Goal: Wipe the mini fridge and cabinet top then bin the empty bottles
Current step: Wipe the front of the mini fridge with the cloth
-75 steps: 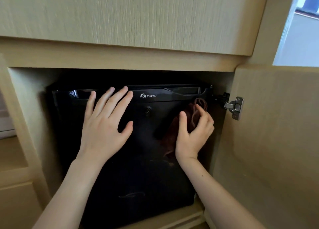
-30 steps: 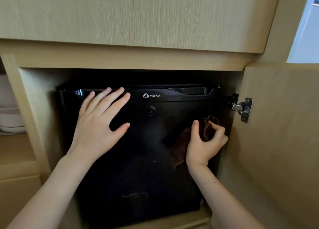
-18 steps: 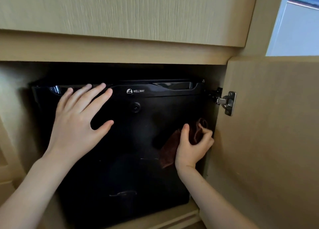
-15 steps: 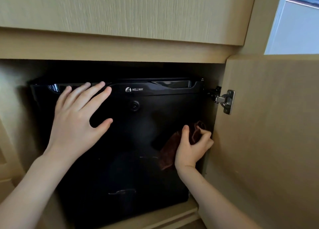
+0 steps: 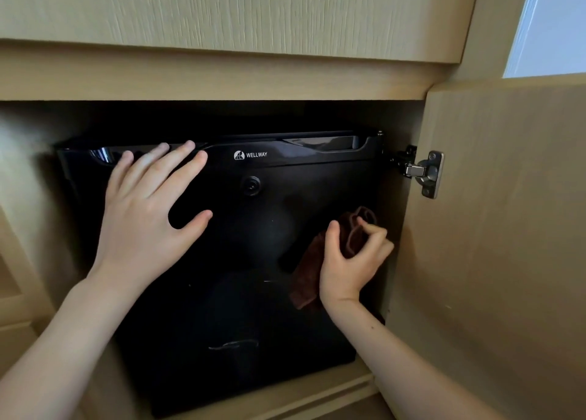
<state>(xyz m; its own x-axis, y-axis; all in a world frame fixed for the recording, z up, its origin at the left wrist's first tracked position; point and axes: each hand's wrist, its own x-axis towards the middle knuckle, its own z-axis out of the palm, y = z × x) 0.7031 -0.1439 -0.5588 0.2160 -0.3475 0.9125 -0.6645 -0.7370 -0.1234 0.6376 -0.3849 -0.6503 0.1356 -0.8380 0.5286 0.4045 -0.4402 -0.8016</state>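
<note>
A black mini fridge (image 5: 253, 245) with a WELLWAY logo stands inside a light wooden cabinet recess. My left hand (image 5: 149, 210) lies flat with spread fingers on the upper left of the fridge door. My right hand (image 5: 352, 261) grips a dark brown cloth (image 5: 309, 277) and holds it against the right side of the door, near its right edge. The cloth's lower end hangs below my palm. No bottles are in view.
The cabinet door (image 5: 507, 229) stands open on the right, held by a metal hinge (image 5: 426, 174). A wooden drawer front (image 5: 222, 14) runs across above the recess. The cabinet's bottom ledge (image 5: 285, 397) lies under the fridge.
My right hand has slid the cloth down the right side of the fridge door from near the top edge to mid-height. My left hand has stayed pressed on the door.
</note>
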